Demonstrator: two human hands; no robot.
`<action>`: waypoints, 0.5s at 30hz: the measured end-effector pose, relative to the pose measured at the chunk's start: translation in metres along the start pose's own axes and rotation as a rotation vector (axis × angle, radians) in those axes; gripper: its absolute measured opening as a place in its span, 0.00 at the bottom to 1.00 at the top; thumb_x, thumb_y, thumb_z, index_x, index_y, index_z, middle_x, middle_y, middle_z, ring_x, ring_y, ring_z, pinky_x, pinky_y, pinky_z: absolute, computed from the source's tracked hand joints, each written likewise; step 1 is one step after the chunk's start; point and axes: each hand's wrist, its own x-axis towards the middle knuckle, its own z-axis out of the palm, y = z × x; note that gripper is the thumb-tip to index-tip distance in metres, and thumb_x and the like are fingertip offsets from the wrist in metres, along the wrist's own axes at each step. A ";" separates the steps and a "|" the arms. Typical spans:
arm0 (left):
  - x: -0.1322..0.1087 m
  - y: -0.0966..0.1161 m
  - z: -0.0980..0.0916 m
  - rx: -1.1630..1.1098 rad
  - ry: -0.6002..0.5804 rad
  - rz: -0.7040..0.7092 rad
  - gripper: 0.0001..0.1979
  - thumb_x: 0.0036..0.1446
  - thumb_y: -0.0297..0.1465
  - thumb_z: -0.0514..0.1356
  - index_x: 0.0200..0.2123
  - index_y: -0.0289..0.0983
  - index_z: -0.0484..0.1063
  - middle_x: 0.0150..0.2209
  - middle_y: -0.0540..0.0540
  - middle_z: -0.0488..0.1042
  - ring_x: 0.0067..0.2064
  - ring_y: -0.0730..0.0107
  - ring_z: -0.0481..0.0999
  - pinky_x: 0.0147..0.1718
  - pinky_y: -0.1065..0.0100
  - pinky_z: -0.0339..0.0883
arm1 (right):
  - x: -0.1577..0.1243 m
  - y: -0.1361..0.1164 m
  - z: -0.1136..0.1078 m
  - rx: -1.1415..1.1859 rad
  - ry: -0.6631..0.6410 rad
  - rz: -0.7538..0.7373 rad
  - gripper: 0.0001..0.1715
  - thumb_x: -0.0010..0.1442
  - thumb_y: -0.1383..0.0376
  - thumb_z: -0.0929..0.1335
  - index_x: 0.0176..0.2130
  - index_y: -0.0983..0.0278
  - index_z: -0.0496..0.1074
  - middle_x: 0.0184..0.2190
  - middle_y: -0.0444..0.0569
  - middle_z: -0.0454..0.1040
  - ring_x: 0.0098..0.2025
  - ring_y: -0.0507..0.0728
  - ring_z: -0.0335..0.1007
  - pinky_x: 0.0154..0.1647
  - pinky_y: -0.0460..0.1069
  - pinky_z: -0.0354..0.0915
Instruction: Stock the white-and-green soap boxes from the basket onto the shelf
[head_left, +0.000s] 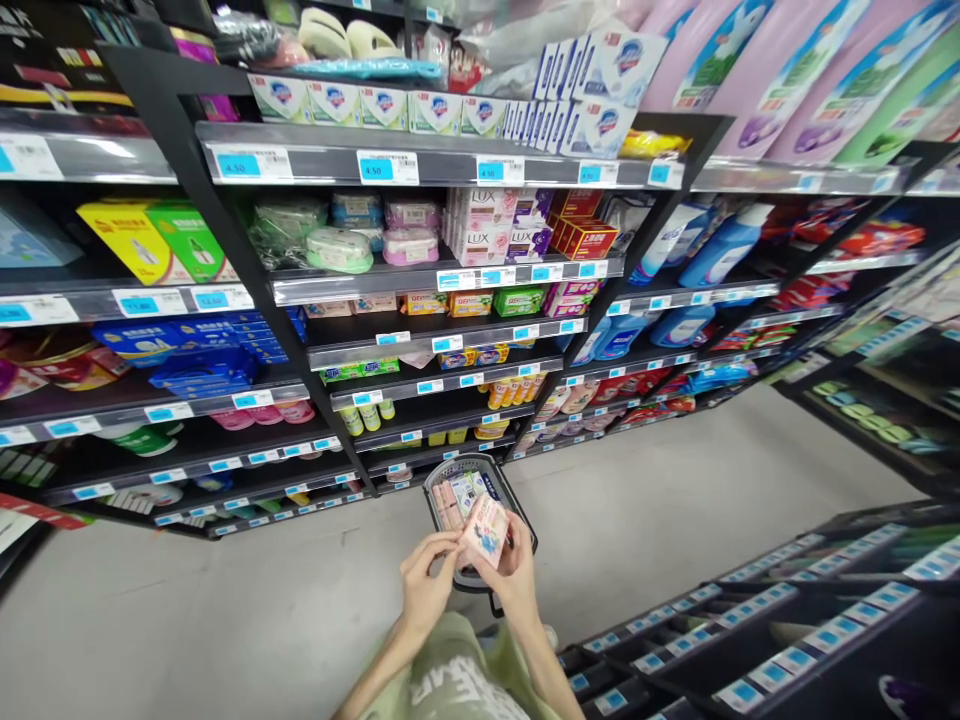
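Observation:
Both my hands hold a small pink packet (484,530) low in the middle of the head view. My left hand (424,583) pinches the packet's left edge with its fingers closed. My right hand (517,573) grips its right side from behind. Just beyond the packet, a dark shopping basket (517,505) stands on the floor, with a few pink and white packs inside. My forearms and a light green shirt show at the bottom edge.
Black shelves of soap boxes (487,225), bottles (724,245) and blue price tags fill the left and centre. A low shelf rack (757,630) stands at the right. The grey floor aisle (675,490) runs off to the right.

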 end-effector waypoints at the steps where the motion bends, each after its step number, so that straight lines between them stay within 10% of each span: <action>1: 0.002 -0.003 -0.004 0.068 -0.015 0.099 0.06 0.61 0.23 0.65 0.38 0.39 0.78 0.40 0.45 0.84 0.43 0.62 0.86 0.41 0.67 0.82 | 0.000 0.001 0.002 0.004 0.035 0.000 0.46 0.47 0.62 0.81 0.60 0.56 0.63 0.61 0.57 0.67 0.58 0.65 0.72 0.56 0.58 0.73; 6: 0.010 -0.018 -0.025 0.333 -0.234 0.560 0.21 0.66 0.21 0.59 0.60 0.38 0.72 0.51 0.39 0.82 0.50 0.61 0.84 0.43 0.69 0.81 | 0.000 0.000 0.007 0.002 0.123 0.031 0.46 0.43 0.60 0.82 0.57 0.58 0.67 0.59 0.56 0.69 0.58 0.65 0.73 0.56 0.58 0.73; 15: 0.008 -0.015 -0.026 0.501 -0.184 0.599 0.22 0.67 0.24 0.60 0.63 0.38 0.71 0.49 0.41 0.83 0.45 0.63 0.86 0.40 0.71 0.80 | -0.002 -0.013 0.017 0.044 0.121 0.112 0.46 0.42 0.62 0.83 0.56 0.58 0.64 0.55 0.57 0.74 0.52 0.63 0.77 0.50 0.57 0.76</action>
